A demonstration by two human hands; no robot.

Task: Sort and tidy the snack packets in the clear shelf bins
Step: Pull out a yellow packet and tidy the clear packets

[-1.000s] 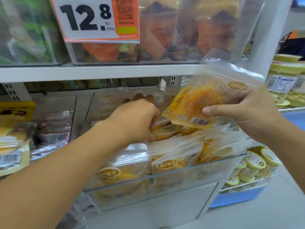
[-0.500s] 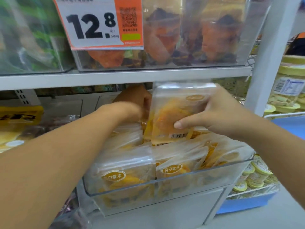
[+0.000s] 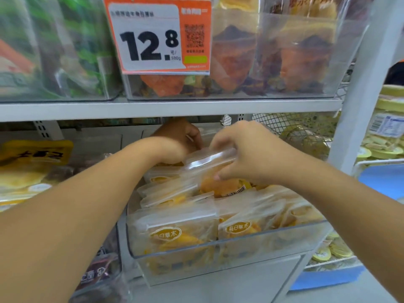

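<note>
The right hand point(image 3: 247, 154) holds a clear plastic packet of yellow dried fruit point(image 3: 218, 176), with the fingers curled over its sealed top edge and the thumb on its front face. This packet is tilted and its lower part, with a barcode, sits among the other packets at the back of the clear plastic shelf bin point(image 3: 229, 248). The left hand point(image 3: 179, 141) reaches deep into the same bin, just beside the held packet, with its fingers bent down behind the rows; it is not possible to tell if it holds something there.

The bin is full of similar clear packets with yellow fruit point(image 3: 175, 232), which stand in rows, and the two front ones show an oval yellow label. Above the bin runs a white metal shelf point(image 3: 153, 109), and on it stands another clear bin with orange snack packets point(image 3: 273, 62). An orange and white price tag point(image 3: 159, 38) with the number 12.8 hangs on its front. At the right, past the white upright post point(image 3: 360, 95), stand clear tubs with yellow lids point(image 3: 387, 136).
</note>
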